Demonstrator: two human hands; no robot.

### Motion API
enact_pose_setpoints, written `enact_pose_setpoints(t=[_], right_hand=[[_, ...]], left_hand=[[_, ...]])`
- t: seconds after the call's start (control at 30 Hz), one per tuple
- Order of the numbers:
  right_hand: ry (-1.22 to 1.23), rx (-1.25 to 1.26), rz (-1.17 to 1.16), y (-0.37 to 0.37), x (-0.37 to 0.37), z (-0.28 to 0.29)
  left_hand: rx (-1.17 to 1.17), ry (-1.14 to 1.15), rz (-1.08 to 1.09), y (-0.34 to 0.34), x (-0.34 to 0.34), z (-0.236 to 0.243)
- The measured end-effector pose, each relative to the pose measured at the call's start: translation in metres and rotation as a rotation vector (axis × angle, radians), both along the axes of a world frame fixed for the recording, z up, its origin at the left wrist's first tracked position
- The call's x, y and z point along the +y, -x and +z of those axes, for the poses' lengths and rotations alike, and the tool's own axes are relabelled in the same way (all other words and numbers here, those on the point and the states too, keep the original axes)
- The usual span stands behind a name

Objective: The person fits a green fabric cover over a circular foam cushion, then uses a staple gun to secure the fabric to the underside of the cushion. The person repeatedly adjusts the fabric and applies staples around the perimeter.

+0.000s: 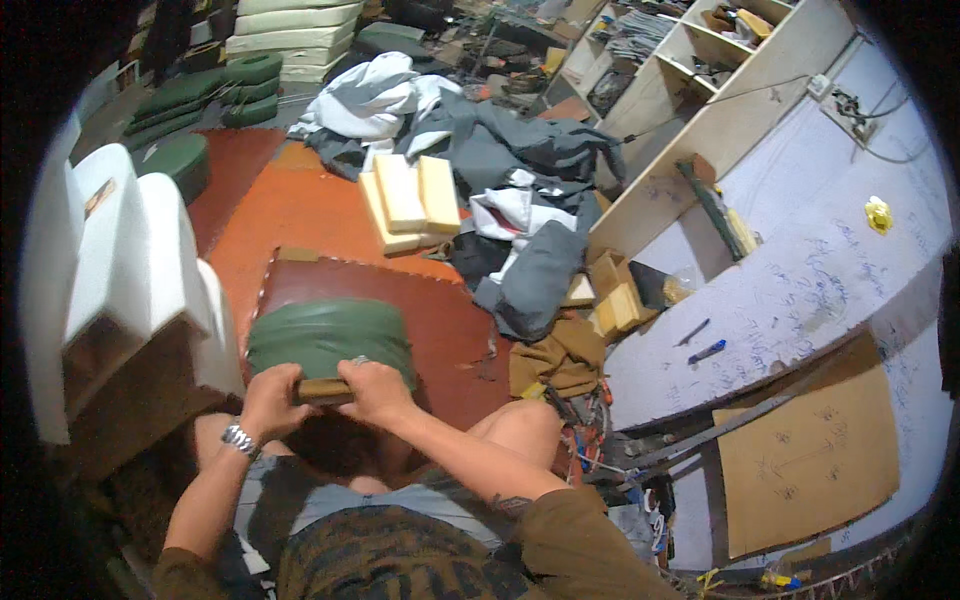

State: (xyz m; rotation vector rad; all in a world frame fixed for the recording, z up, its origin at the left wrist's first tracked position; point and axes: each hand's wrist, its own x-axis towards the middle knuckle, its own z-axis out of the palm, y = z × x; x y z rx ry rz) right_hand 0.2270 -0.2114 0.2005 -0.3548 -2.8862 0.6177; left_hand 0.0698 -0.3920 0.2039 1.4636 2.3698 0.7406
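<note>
In front of my lap, a green padded cushion [330,335] with a smooth, creased cover rests on a dark red mat [445,350]. My left hand [272,400] is closed on its near left edge, a metal watch on that wrist. Just to the right, my right hand [375,392] grips the same near edge, thumb toward the middle. Between them shows a brown strip [322,388] along the cushion's edge. My fingertips underneath are hidden.
White curved foam shapes [180,270] stand close on the left. Ahead lie cream foam blocks [400,195] and a heap of grey and white fabric [500,140]. Green cushions [175,105] are stacked far left. On the right are wooden shelving [690,110], a cardboard sheet [810,450] and a blue pen [707,351].
</note>
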Motion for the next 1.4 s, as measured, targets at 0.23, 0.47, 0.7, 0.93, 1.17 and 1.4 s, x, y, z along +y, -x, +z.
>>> enact_pose_setpoints(t=[0.23, 0.47, 0.7, 0.93, 1.17, 1.4], right_hand=[[-0.160, 0.218, -0.046, -0.011, -0.011, -0.022], [-0.255, 0.401, -0.175, -0.015, 0.020, -0.046], [-0.087, 0.321, -0.302, -0.053, 0.091, -0.051], [-0.230, 0.366, -0.455, -0.063, 0.090, -0.028], [-0.276, 0.400, -0.122, -0.008, 0.068, 0.003], [-0.334, 0.241, -0.174, -0.006, 0.079, 0.017]], left_hand=[[0.247, -0.222, 0.096, -0.027, -0.003, -0.034], [0.302, -0.379, 0.286, -0.057, 0.048, -0.042], [0.293, -0.308, 0.180, -0.020, 0.037, -0.055], [-0.109, -0.491, 0.260, 0.021, 0.036, -0.083], [-0.178, -0.459, 0.125, 0.003, 0.084, -0.060], [-0.043, -0.550, 0.178, -0.031, 0.111, -0.063]])
